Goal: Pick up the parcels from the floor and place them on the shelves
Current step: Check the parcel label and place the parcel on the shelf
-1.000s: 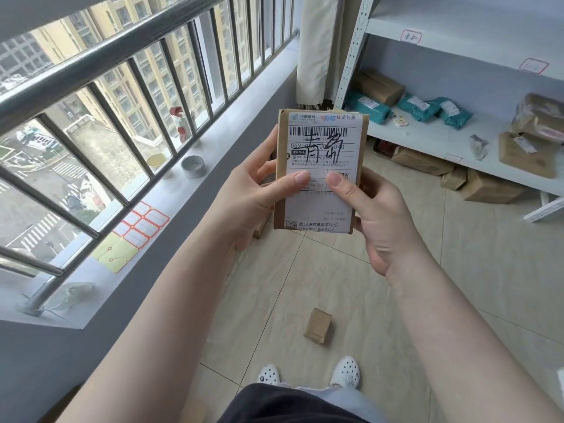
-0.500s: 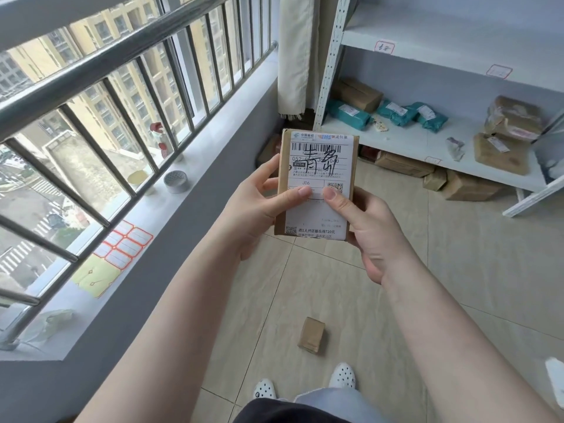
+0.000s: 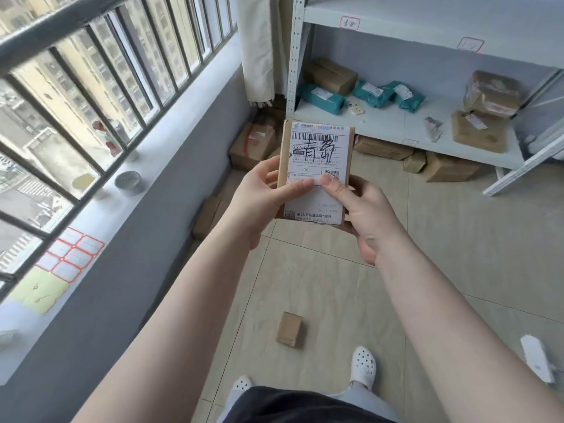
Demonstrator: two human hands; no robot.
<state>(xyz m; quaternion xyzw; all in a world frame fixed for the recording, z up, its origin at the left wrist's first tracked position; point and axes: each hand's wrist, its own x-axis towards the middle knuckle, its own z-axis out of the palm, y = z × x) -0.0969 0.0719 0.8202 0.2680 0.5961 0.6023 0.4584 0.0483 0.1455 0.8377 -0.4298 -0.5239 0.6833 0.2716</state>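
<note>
a small cardboard parcel point(image 3: 316, 170) with a white shipping label is held upright in front of the chest, above the tiled floor point(image 3: 457, 254). it is gripped by both hands: the left hand point(image 3: 262, 198) and the right hand point(image 3: 363, 215) have their fingers point(image 3: 300, 187) clamped on its lower half, thumbs pressed on the label. a second small brown box point(image 3: 289, 329) is seen lying on the floor near the white shoes point(image 3: 363, 366). teal parcels point(image 3: 320, 97) are seen resting on the white shelf point(image 3: 396, 123) ahead.

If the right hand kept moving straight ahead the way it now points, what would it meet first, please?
Probably the brown box on the floor under the lower shelf; the right hand holds the labelled parcel toward it, though depth is unclear.
</note>
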